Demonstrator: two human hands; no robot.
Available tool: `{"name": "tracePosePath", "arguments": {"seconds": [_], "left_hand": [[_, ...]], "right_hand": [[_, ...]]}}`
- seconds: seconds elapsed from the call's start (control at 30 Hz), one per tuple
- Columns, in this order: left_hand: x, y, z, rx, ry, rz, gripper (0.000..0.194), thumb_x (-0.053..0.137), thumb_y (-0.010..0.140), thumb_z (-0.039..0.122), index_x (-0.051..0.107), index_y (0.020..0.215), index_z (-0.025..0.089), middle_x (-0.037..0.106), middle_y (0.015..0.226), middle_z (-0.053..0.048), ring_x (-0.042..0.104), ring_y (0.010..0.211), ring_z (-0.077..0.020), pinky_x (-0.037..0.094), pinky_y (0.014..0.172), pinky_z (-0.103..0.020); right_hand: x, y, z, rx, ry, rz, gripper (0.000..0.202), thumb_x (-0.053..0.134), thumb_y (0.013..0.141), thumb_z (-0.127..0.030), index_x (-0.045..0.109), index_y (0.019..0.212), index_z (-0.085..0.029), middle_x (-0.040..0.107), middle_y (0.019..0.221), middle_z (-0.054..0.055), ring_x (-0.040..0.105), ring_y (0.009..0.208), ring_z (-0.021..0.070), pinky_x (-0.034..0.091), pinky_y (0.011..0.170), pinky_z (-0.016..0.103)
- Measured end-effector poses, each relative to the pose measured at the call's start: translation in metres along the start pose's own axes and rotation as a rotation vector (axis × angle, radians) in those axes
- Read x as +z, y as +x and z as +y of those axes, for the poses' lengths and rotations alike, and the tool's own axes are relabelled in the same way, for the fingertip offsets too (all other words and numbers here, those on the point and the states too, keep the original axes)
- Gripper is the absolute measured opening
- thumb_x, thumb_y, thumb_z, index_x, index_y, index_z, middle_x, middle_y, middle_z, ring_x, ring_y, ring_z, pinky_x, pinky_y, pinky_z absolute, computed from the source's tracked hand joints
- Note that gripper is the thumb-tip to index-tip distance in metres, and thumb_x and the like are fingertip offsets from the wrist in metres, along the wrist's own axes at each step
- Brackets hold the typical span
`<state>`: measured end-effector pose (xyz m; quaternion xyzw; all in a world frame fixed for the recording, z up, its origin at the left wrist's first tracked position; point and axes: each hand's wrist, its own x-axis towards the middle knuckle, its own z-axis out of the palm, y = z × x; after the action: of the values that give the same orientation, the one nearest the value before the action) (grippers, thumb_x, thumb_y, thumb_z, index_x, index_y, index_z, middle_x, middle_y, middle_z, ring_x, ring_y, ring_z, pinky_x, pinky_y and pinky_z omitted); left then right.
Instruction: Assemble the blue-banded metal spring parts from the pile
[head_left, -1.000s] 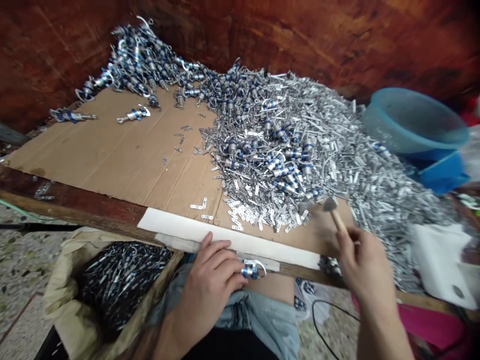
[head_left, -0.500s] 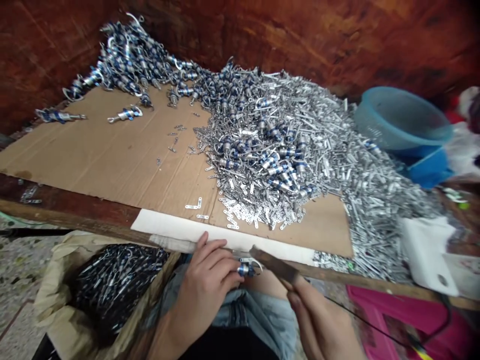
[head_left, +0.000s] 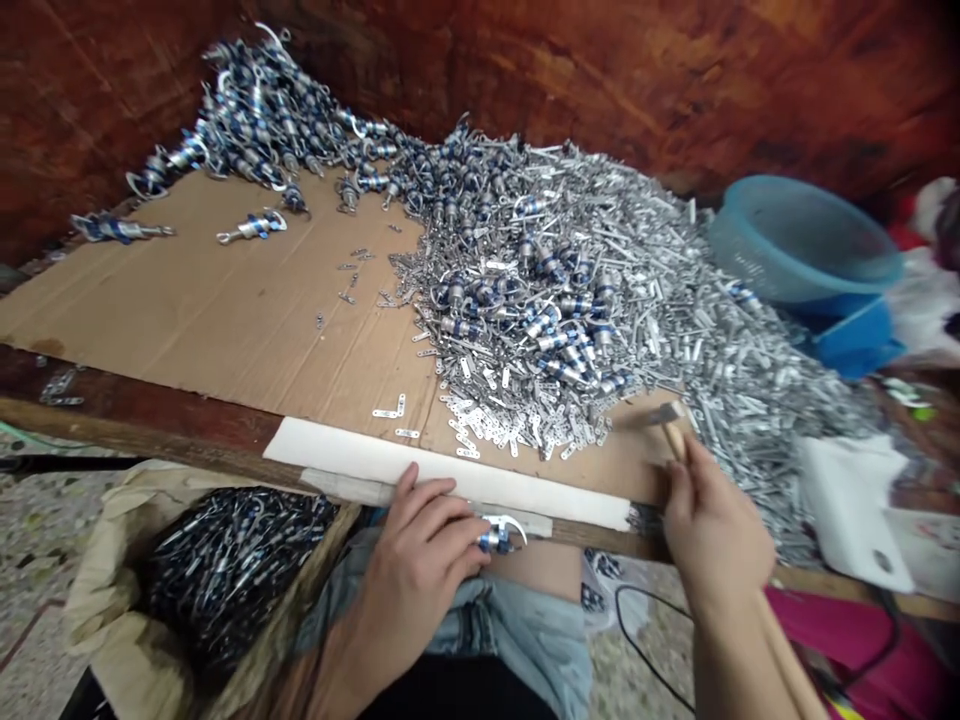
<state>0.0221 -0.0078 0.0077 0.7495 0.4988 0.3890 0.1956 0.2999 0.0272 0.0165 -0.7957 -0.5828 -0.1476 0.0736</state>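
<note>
Blue-and-silver fitting (head_left: pixel 495 537) in the head view: it sits at lower centre of the frame, by the front edge of the desk (head_left: pixel 150 400), its curved arm jutting out to the right. Fingers of the left hand (head_left: pixel 424 545) are curled around its other end, pinching it; whether the desk edge bears its weight, I cannot tell. Fingers of the right hand (head_left: pixel 716 530) are wrapped round the handle of a hammer (head_left: pixel 676 438), whose slightly blurred head is raised at right of centre, well apart from the fitting.

As for progress, the held piece looks largely put together, judging by its likeness to the heap of fittings (head_left: pixel 262 120) at upper left. More such pieces lie mid-frame, mixed among small perforated plates (head_left: pixel 525 425) and a broad spread of loose metal parts (head_left: pixel 697 330); these seem to be stock not yet used, so plenty appears left.

For room, the cardboard (head_left: pixel 225 310) at left offers a wide flat stretch, with only a few small links and plates scattered there. A white strip (head_left: pixel 337 448) runs along the front edge, just beyond the left fingers. Below it, at lower left, stands a sack (head_left: pixel 112 560) of dark parts; at right, a blue tub (head_left: pixel 802 280) bounds the spread.
</note>
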Motion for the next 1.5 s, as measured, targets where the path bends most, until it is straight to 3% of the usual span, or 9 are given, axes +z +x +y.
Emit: {"name": "tracePosePath", "arguments": {"seconds": [0.13, 0.27, 0.37, 0.53, 0.87, 1.07, 1.2, 1.4, 1.5], "left_hand": [[-0.005, 0.001, 0.000, 0.138, 0.010, 0.004, 0.016, 0.058, 0.081, 0.010, 0.068, 0.083, 0.023, 0.068, 0.080, 0.001, 0.063, 0.088, -0.0167, 0.037, 0.103, -0.053], [-0.012, -0.002, 0.002, 0.282, -0.024, 0.058, 0.019, 0.055, 0.083, 0.008, 0.067, 0.091, 0.019, 0.068, 0.085, -0.002, 0.063, 0.086, -0.0134, 0.047, 0.098, -0.040], [-0.017, -0.005, 0.001, 0.320, -0.036, 0.020, 0.022, 0.048, 0.088, 0.008, 0.067, 0.093, 0.018, 0.068, 0.085, -0.003, 0.062, 0.089, -0.0135, 0.050, 0.093, -0.032], [-0.027, -0.004, 0.000, 0.229, 0.016, -0.013, 0.023, 0.047, 0.088, 0.010, 0.068, 0.093, 0.019, 0.068, 0.087, -0.005, 0.063, 0.087, -0.0157, 0.055, 0.079, -0.028], [-0.023, -0.001, 0.001, 0.089, -0.071, 0.043, 0.024, 0.055, 0.087, 0.018, 0.061, 0.110, 0.016, 0.067, 0.088, -0.005, 0.064, 0.082, -0.0133, 0.053, 0.076, -0.021], [-0.025, 0.002, 0.011, 0.044, -0.194, -0.008, 0.012, 0.057, 0.085, 0.016, 0.069, 0.086, 0.018, 0.067, 0.083, -0.003, 0.064, 0.075, -0.0125, 0.053, 0.067, -0.021], [-0.024, 0.000, 0.013, -0.130, -0.309, 0.003, 0.011, 0.064, 0.079, 0.013, 0.069, 0.085, 0.021, 0.066, 0.082, -0.001, 0.063, 0.075, -0.0112, 0.052, 0.068, -0.020], [-0.018, -0.002, 0.017, -0.226, -0.360, 0.011, 0.013, 0.064, 0.077, 0.010, 0.068, 0.082, 0.021, 0.064, 0.078, 0.001, 0.061, 0.074, -0.0096, 0.050, 0.069, -0.018], [-0.020, -0.001, 0.018, -0.212, -0.349, -0.032, 0.012, 0.063, 0.078, 0.011, 0.068, 0.082, 0.021, 0.063, 0.076, 0.001, 0.060, 0.072, -0.0100, 0.049, 0.066, -0.019]], "right_hand": [[0.017, 0.028, 0.004, -0.038, -0.015, 0.088, 0.046, 0.035, 0.090, -0.039, 0.061, 0.117, -0.013, 0.063, 0.089, 0.017, 0.054, 0.081, 0.0308, 0.039, 0.070, 0.041], [-0.007, 0.019, -0.046, -0.173, 0.350, 0.129, 0.034, 0.041, 0.089, -0.036, 0.061, 0.108, -0.016, 0.059, 0.099, 0.014, 0.051, 0.091, 0.0275, 0.038, 0.078, 0.040], [-0.025, 0.004, -0.100, -0.527, 0.667, -0.213, 0.018, 0.045, 0.090, -0.028, 0.062, 0.091, -0.023, 0.061, 0.088, 0.005, 0.051, 0.087, 0.0201, 0.038, 0.078, 0.033], [-0.024, -0.005, -0.145, -0.631, 0.590, -0.420, 0.010, 0.049, 0.087, -0.020, 0.059, 0.088, -0.020, 0.057, 0.090, 0.005, 0.046, 0.086, 0.0209, 0.035, 0.076, 0.034], [-0.060, -0.033, -0.097, -0.568, 0.956, -0.577, 0.007, 0.053, 0.085, -0.016, 0.052, 0.086, -0.023, 0.058, 0.079, 0.000, 0.053, 0.077, 0.0145, 0.042, 0.066, 0.025], [-0.062, -0.046, -0.081, -0.663, 1.058, -0.540, 0.016, 0.058, 0.084, -0.015, 0.051, 0.094, -0.025, 0.060, 0.083, -0.001, 0.054, 0.080, 0.0134, 0.044, 0.070, 0.025], [-0.052, -0.055, -0.077, -0.540, 1.048, -0.435, 0.019, 0.060, 0.083, -0.023, 0.052, 0.100, -0.024, 0.056, 0.094, 0.003, 0.053, 0.092, 0.0172, 0.045, 0.075, 0.028], [-0.056, -0.067, -0.086, -0.595, 0.871, -0.056, 0.021, 0.056, 0.079, -0.004, 0.059, 0.091, -0.021, 0.059, 0.081, 0.002, 0.052, 0.078, 0.0162, 0.037, 0.073, 0.032], [-0.060, -0.062, -0.088, -0.633, 0.831, -0.068, 0.022, 0.057, 0.080, -0.006, 0.060, 0.095, -0.022, 0.061, 0.081, 0.002, 0.053, 0.076, 0.0161, 0.034, 0.073, 0.034]]}}
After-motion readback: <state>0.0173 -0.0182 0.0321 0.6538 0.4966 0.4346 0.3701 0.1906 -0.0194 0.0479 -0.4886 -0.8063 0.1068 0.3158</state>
